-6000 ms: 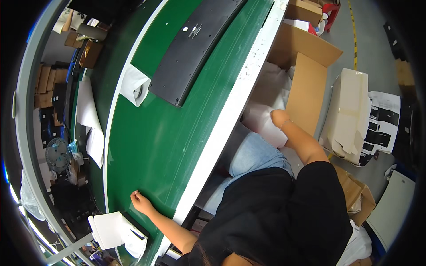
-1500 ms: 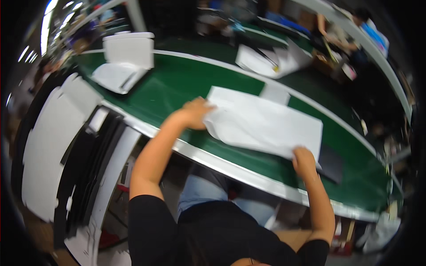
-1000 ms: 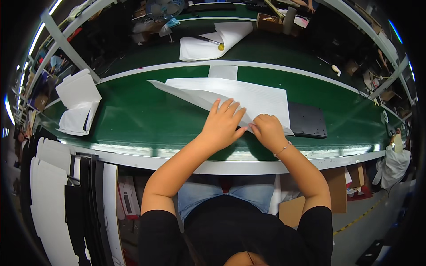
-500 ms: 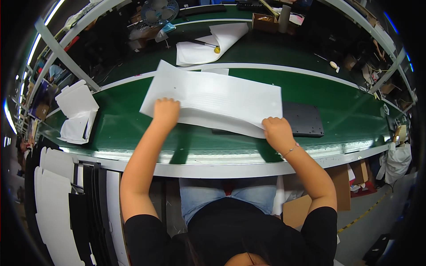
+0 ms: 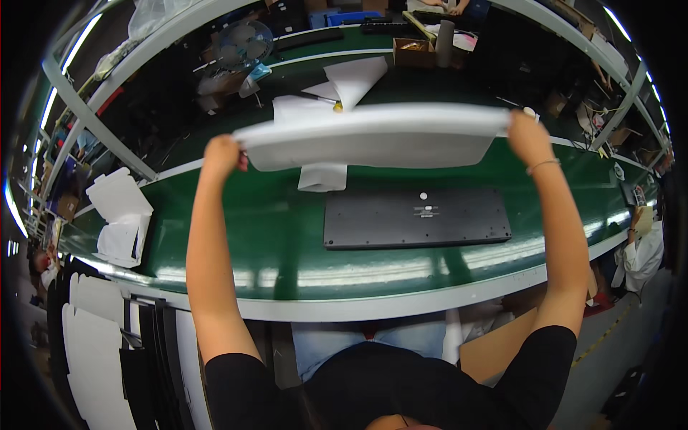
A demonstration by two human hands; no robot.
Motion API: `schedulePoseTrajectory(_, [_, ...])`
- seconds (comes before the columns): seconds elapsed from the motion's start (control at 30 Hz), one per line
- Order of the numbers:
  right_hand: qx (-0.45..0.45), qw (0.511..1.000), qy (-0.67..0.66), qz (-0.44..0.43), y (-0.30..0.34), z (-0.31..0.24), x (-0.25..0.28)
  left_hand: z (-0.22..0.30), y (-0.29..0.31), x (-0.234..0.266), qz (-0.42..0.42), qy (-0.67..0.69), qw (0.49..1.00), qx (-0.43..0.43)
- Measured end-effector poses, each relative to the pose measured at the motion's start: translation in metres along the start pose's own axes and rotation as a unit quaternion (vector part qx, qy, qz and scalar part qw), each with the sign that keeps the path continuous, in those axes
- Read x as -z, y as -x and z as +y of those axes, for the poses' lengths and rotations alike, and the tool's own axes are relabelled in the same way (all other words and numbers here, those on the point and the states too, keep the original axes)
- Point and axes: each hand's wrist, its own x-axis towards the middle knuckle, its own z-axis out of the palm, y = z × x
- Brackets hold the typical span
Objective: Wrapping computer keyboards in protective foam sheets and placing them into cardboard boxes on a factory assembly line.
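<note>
Between the person's two raised hands hung a white sheet (image 5: 373,140), drawn out wide above the table (image 5: 276,197). The left hand (image 5: 225,153) was curled tightly, pinching the sheet's left end; the right hand (image 5: 529,136) was closed in the same way on its right end, slightly blurred. The sheet's upper part was bright and smeared, its lower part greyer and hanging free of the table.

Just under the sheet, to the right of the left hand, a small white wrapper (image 5: 322,179) lay on the table, its far end hidden. Nearer the body than both hands, and closer to the right one, a black panel (image 5: 417,228) lay flat, with a pale round mark and small screws.

Left of the left hand stood an open white carton (image 5: 118,208). Farther off, below that hand and beside the table, white and black boards (image 5: 100,344) stood upright. Below the right hand, past the table's front edge, was a brown cardboard flap (image 5: 498,347).

Beyond both hands, on a far table (image 5: 423,89), lay a crumpled white sheet (image 5: 358,75); behind it were an open brown box (image 5: 413,59), a grey cylinder (image 5: 444,46) and, to the left, a fan (image 5: 245,44).
</note>
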Motion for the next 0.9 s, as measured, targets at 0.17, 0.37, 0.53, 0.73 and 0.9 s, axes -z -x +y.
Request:
schedulePoseTrajectory(0.17, [0.025, 0.685, -0.600, 0.412, 0.019, 0.008, 0.029, 0.037, 0.038, -0.024, 0.251, 0.433, 0.825, -0.263])
schedulePoseTrajectory(0.37, [-0.104, 0.987, -0.069, -0.105, 0.068, 0.069, -0.197, -0.092, 0.080, -0.164, -0.003, -0.173, 0.980, -0.100])
schedulePoseTrajectory(0.53, [-0.120, 0.978, -0.134, -0.104, 0.080, 0.068, -0.197, -0.076, 0.094, -0.180, -0.072, -0.243, 0.967, -0.037])
schedulePoseTrajectory(0.73, [-0.147, 0.958, -0.225, -0.096, 0.085, 0.043, -0.182, -0.066, 0.098, -0.179, -0.063, -0.230, 0.971, -0.027])
schedulePoseTrajectory(0.9, [-0.114, 0.965, -0.212, -0.109, 0.102, 0.056, -0.171, -0.093, 0.098, -0.150, -0.082, -0.235, 0.966, -0.062])
